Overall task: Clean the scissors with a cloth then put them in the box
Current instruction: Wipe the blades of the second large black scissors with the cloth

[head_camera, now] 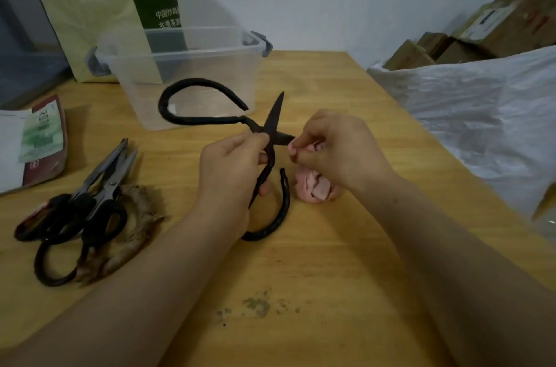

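Observation:
Large black iron scissors [272, 121] with wide looped handles are held open above the wooden table [316, 261]. My left hand [231, 174] grips them just below the pivot, around one handle shank. My right hand [337, 150] pinches a pink cloth [313, 189] around one blade, close to the pivot; the rest of the cloth hangs bunched below that hand. The other blade points up and away. A clear plastic box [186, 72] with grey latches stands behind the scissors, with nothing visible inside it.
Several more black-handled scissors [87, 210] lie at the left on a brown rag [132, 234]. A red packet [42, 144] lies further left, a green and yellow bag [99, 5] behind the box, white plastic sheeting [481, 114] and cardboard boxes [487, 32] at the right.

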Demonstrator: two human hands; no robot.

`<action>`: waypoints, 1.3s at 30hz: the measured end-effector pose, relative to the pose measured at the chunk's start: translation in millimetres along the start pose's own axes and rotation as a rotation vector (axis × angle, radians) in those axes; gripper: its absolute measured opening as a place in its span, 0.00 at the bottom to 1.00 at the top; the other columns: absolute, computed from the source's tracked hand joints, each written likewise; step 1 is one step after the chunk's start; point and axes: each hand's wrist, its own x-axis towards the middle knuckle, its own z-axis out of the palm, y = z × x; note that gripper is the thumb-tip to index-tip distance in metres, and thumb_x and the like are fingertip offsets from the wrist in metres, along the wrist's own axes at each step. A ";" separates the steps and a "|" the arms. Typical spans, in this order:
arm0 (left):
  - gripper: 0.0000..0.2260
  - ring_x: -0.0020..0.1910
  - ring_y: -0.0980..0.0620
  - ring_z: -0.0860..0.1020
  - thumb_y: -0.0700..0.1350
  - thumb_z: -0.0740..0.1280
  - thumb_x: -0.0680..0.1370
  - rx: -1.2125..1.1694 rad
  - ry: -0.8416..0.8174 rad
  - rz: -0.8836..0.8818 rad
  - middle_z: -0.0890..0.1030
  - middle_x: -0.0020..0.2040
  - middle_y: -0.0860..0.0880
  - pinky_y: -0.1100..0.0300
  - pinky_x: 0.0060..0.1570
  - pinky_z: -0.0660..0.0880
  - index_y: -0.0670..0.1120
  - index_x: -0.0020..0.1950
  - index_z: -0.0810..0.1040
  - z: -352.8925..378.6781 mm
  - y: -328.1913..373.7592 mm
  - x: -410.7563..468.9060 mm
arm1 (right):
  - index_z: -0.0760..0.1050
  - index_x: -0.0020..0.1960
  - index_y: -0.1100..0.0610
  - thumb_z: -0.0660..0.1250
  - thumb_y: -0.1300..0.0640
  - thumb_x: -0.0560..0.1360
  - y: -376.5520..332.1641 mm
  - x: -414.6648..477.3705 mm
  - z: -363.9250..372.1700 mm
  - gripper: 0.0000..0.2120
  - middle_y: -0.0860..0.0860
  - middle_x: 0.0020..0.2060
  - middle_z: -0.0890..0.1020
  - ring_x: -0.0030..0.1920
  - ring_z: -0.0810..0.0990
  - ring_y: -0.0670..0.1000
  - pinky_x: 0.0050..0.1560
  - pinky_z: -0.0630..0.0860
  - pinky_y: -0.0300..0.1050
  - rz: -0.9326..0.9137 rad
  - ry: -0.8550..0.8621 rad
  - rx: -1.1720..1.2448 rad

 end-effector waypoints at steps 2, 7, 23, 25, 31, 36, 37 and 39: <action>0.05 0.38 0.53 0.73 0.41 0.66 0.78 0.031 -0.019 0.044 0.77 0.42 0.45 0.65 0.23 0.67 0.44 0.44 0.82 -1.3 -0.9 1.4 | 0.81 0.39 0.52 0.74 0.55 0.69 1.2 -0.3 -9.6 0.03 0.46 0.42 0.79 0.43 0.77 0.45 0.46 0.76 0.45 0.079 0.158 0.033; 0.06 0.38 0.48 0.76 0.39 0.66 0.78 0.022 -0.070 0.113 0.81 0.40 0.44 0.63 0.21 0.65 0.45 0.46 0.82 -0.7 -3.3 1.2 | 0.82 0.44 0.50 0.72 0.49 0.71 -17.7 -2.8 -8.4 0.05 0.48 0.45 0.81 0.44 0.81 0.48 0.45 0.80 0.48 -0.045 0.279 0.418; 0.06 0.31 0.58 0.78 0.38 0.64 0.78 0.027 -0.073 0.095 0.80 0.36 0.46 0.65 0.19 0.64 0.42 0.49 0.81 1.4 -6.7 0.2 | 0.80 0.39 0.56 0.72 0.58 0.71 -1.7 3.7 -5.0 0.03 0.48 0.42 0.77 0.44 0.76 0.50 0.48 0.75 0.52 -0.016 0.164 0.010; 0.06 0.30 0.58 0.77 0.38 0.64 0.78 0.034 -0.074 0.099 0.80 0.35 0.46 0.65 0.19 0.64 0.41 0.50 0.81 0.9 -6.9 0.7 | 0.81 0.42 0.56 0.72 0.55 0.72 -1.3 1.8 -8.0 0.04 0.48 0.43 0.78 0.44 0.77 0.48 0.48 0.75 0.50 -0.003 0.284 0.057; 0.06 0.32 0.56 0.79 0.36 0.64 0.78 0.014 -0.089 0.111 0.80 0.35 0.45 0.65 0.19 0.63 0.41 0.47 0.81 0.9 -7.4 -0.1 | 0.81 0.40 0.52 0.73 0.59 0.70 -10.7 -0.4 2.3 0.02 0.47 0.42 0.80 0.45 0.79 0.47 0.48 0.77 0.50 -0.107 0.139 0.226; 0.07 0.35 0.55 0.79 0.38 0.64 0.78 0.000 -0.063 0.111 0.80 0.40 0.43 0.64 0.20 0.64 0.37 0.54 0.79 -4.0 -4.4 3.6 | 0.82 0.43 0.53 0.71 0.58 0.71 7.6 2.6 -22.3 0.02 0.46 0.44 0.79 0.47 0.76 0.46 0.49 0.75 0.46 0.165 0.129 -0.110; 0.07 0.35 0.55 0.79 0.38 0.63 0.79 -0.009 -0.061 0.114 0.80 0.41 0.43 0.64 0.20 0.64 0.38 0.53 0.79 -5.0 -2.9 4.5 | 0.83 0.43 0.53 0.70 0.58 0.71 10.6 2.4 -26.7 0.03 0.45 0.43 0.79 0.46 0.76 0.45 0.47 0.76 0.44 0.204 0.193 -0.070; 0.06 0.36 0.54 0.79 0.38 0.63 0.79 -0.030 -0.064 0.119 0.80 0.40 0.43 0.64 0.21 0.65 0.40 0.50 0.80 -6.0 -1.0 4.5 | 0.82 0.41 0.54 0.70 0.60 0.72 12.5 2.9 -30.6 0.03 0.46 0.38 0.81 0.40 0.79 0.44 0.42 0.78 0.40 0.304 0.294 0.214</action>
